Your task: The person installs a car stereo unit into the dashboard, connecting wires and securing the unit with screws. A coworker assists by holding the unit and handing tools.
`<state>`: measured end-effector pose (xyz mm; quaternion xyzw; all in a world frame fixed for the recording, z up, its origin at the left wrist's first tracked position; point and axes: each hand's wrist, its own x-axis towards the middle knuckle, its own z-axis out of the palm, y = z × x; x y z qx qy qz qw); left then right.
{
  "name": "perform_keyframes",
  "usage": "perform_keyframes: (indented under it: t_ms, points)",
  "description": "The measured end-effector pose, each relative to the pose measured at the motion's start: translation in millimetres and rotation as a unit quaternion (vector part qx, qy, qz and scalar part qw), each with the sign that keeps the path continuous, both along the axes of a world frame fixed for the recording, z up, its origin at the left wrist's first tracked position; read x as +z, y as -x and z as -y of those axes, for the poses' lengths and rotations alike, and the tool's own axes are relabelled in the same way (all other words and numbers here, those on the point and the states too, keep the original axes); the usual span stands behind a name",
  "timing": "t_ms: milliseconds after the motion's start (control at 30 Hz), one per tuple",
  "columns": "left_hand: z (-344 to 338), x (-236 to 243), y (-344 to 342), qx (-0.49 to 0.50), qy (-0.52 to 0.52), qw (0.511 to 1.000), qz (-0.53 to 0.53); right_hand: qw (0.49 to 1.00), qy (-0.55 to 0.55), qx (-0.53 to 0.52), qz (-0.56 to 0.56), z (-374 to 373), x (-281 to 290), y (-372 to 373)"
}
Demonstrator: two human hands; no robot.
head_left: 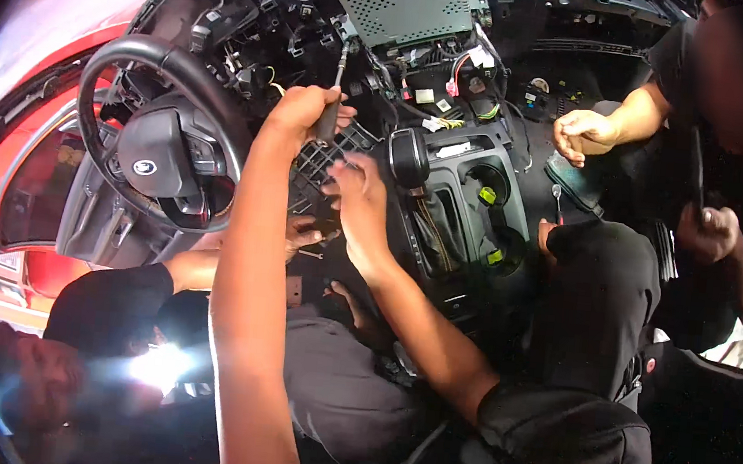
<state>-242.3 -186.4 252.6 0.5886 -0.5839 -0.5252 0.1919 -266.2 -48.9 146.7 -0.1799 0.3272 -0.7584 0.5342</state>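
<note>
My left hand (304, 118) is wrapped round the dark handle of a screwdriver (340, 70). Its long metal shaft points up to the lower left corner of a grey perforated metal unit (406, 10) in the opened dashboard. Whether the tip sits on a fastener there is too small to tell. Just below and right of it, my right hand (359, 197) hangs in the air, fingers apart and slightly blurred, holding nothing that I can see. Behind the two hands lies a black lattice-like frame (311, 169). A gear lever (409, 157) stands close to the right hand.
The steering wheel (164, 130) is at left. The centre console (480, 206) has two cup holders. Loose wires and connectors (455, 85) hang below the unit. A co-worker's hand (305, 233) is low beside my left forearm; another person's hand (588, 134) reaches in from the right.
</note>
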Motion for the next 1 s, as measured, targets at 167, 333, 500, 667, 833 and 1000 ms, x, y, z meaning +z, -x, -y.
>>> perform_keyframes:
  t_ms: [167, 333, 500, 667, 833, 1000]
  points:
    - [-1.4, -1.8, 12.2, -0.044, -0.046, 0.998, -0.015, 0.993, 0.004, -0.116, 0.013, 51.3, 20.3, 3.1]
    - [2.3, 22.0, 23.1, -0.053, -0.001, 0.995, 0.088, 0.998, -0.034, -0.049, 0.003, 48.4, 47.9, 23.5]
    - [8.0, 28.8, 27.5, -0.079, 0.175, 0.929, 0.317, 0.976, -0.005, 0.102, 0.192, 47.7, 58.4, 33.2]
    - [27.1, 17.6, 16.9, -0.119, 0.183, 0.931, 0.294, 0.988, -0.038, -0.069, -0.129, 77.5, 35.4, 25.9]
    - [48.0, 8.8, 10.2, -0.096, 0.163, 0.947, 0.261, 0.991, -0.031, -0.106, -0.074, 97.9, 28.8, 12.8]
    - [45.2, 7.7, 23.5, -0.102, 0.106, 0.967, 0.207, 0.947, 0.024, 0.086, 0.309, 83.0, 49.1, 25.7]
